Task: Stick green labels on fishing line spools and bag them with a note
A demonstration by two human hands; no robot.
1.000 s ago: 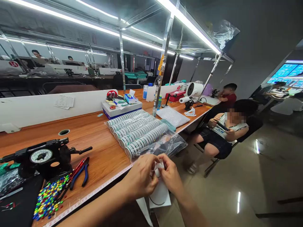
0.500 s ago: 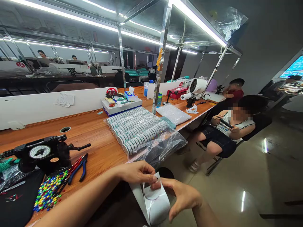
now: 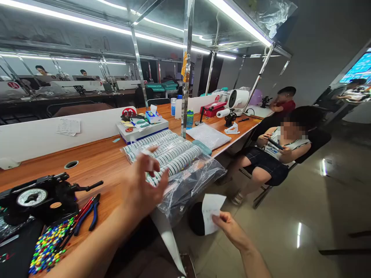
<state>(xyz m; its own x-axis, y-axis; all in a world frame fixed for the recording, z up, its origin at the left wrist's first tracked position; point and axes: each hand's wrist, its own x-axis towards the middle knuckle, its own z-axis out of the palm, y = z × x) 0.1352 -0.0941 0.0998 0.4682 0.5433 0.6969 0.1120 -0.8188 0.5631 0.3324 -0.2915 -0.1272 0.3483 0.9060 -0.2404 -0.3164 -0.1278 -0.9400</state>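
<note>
My left hand (image 3: 145,181) is raised in front of the rows of white rings (image 3: 176,154) in clear plastic; its fingers are apart and slightly blurred, with a small white piece at a fingertip. Between the thumb and fingers of my right hand (image 3: 230,227) is a small white paper (image 3: 211,212), held over the floor past the table edge. A long white strip (image 3: 168,239) hangs below, between my two hands.
A black machine (image 3: 37,197), colourful beads (image 3: 52,243) and blue-handled pliers (image 3: 91,214) lie at the left. Behind the rings are a white box (image 3: 142,129) and metal post (image 3: 185,85). A seated person (image 3: 278,150) holds a phone at the right.
My left hand has let go of the white paper and moved up and left over the table. My right hand now holds a small paper alone, while the curled strip has dropped. The view has shifted slightly.
</note>
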